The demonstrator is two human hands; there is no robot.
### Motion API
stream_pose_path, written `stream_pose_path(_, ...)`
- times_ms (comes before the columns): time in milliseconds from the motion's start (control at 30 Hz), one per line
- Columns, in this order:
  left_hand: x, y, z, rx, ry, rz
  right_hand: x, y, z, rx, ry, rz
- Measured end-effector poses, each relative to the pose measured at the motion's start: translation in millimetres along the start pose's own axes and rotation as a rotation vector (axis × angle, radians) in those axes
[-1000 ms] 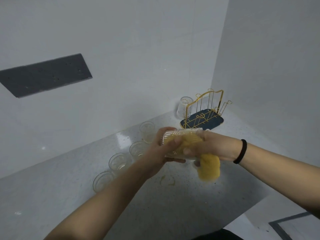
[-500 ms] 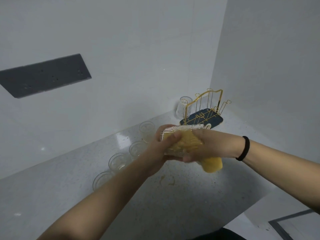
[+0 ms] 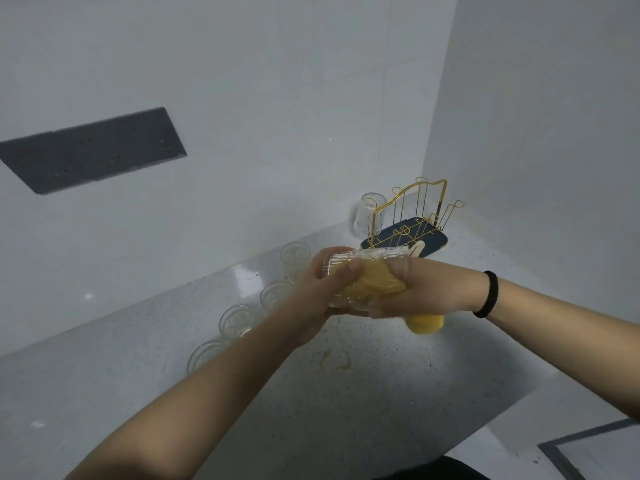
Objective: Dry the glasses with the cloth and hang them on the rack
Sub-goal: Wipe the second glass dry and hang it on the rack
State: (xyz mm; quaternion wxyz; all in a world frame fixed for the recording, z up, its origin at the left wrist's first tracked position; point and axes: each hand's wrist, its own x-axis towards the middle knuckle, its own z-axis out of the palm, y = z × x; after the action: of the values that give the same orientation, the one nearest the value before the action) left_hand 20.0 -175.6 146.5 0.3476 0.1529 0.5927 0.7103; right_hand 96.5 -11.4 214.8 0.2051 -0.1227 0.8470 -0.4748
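Observation:
My left hand (image 3: 320, 289) grips a ribbed clear glass (image 3: 360, 259) lying on its side above the counter. The yellow cloth (image 3: 374, 284) is stuffed inside that glass, and its loose end hangs below my right wrist. My right hand (image 3: 412, 289) holds the cloth at the glass's mouth, fingers partly inside. Behind my hands stands the gold wire rack (image 3: 415, 216) on a dark blue tray (image 3: 433, 242). One glass (image 3: 369, 214) hangs upside down on the rack's left peg. Several more ribbed glasses (image 3: 239, 320) stand in a row on the counter left of my hands.
The grey speckled counter (image 3: 346, 410) ends in an edge at the lower right, with floor below. White walls meet in a corner behind the rack. A yellowish stain (image 3: 334, 362) marks the counter under my hands. A dark panel (image 3: 90, 150) is set in the left wall.
The cloth's hanging end has drawn up shorter under my right wrist as my right hand turned in the glass. Both hands have stayed in about the same place.

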Motion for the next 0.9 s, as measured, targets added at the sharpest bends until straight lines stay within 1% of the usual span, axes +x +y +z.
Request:
stream_pose_path(33,1,4,0,-0.012,-0.017,-0.061,0,-1,2,-0.262,0.012,-0.018)
stream_pose_path(67,1,7,-1,-0.008,-0.032,-0.126,0,1,4,-0.437,0.03,-0.036)
stream_pose_path(100,-1,12,-1,-0.006,-0.046,-0.186,1,2,5,-0.494,0.052,-0.063)
stream_pose_path(167,0,15,-2,0.011,-0.056,-0.267,5,6,6,-0.41,0.054,-0.09)
stream_pose_path(200,-1,15,-2,0.032,-0.055,-0.267,8,6,4,-0.334,0.035,-0.048)
stream_pose_path(233,-1,12,-1,0.063,-0.044,-0.229,10,7,-1,-0.226,0.028,0.002)
stream_pose_path(267,0,7,-2,0.081,-0.037,-0.156,11,9,-5,-0.037,0.031,0.037)
stream_pose_path(300,0,1,-1,0.098,-0.022,-0.056,11,10,-9,0.238,0.023,0.068)
stream_pose_path(333,0,-4,-2,0.107,0.004,0.044,10,8,-10,0.541,-0.018,0.1)
stream_pose_path(367,-1,-7,-2,0.11,0.019,0.116,10,9,-10,0.771,-0.064,0.12)
stream_pose_path(400,0,-8,-1,0.095,0.033,0.149,10,11,-9,0.856,-0.094,0.128)
stream_pose_path(433,-2,-6,0,0.068,0.035,0.137,10,12,-6,0.775,-0.069,0.149)
stream_pose_path(467,-3,-3,1,0.051,0.023,0.085,8,11,-1,0.497,-0.026,0.15)
stream_pose_path(500,-3,1,0,0.042,-0.004,0.003,6,11,4,0.08,0.006,0.113)
stream_pose_path(533,-4,3,0,0.042,-0.036,-0.095,4,13,9,-0.285,0.031,0.058)
stream_pose_path(567,-4,6,-1,0.042,-0.048,-0.187,3,15,10,-0.51,0.048,-0.022)
stream_pose_path(600,-6,9,-1,0.047,-0.051,-0.258,2,15,12,-0.559,0.079,-0.103)
stream_pose_path(633,-5,10,-1,0.056,-0.056,-0.283,2,16,12,-0.518,0.088,-0.139)
stream_pose_path(667,-5,8,-2,0.072,-0.061,-0.267,3,13,11,-0.438,0.078,-0.13)
stream_pose_path(700,-4,6,-2,0.069,-0.067,-0.212,5,12,7,-0.324,0.075,-0.082)
stream_pose_path(733,-3,2,-3,0.044,-0.067,-0.133,7,11,3,-0.152,0.059,-0.029)
stream_pose_path(800,-2,-6,-4,0.027,-0.041,0.017,9,10,-3,0.413,0.039,0.054)
stream_pose_path(833,-2,-9,-5,0.04,-0.016,0.073,8,12,-5,0.621,0.0,0.077)
stream_pose_path(867,-2,-9,-4,0.036,-0.003,0.092,8,14,-5,0.633,-0.006,0.083)
stream_pose_path(900,-2,-7,-3,0.03,0.002,0.064,8,16,-1,0.461,0.041,0.088)
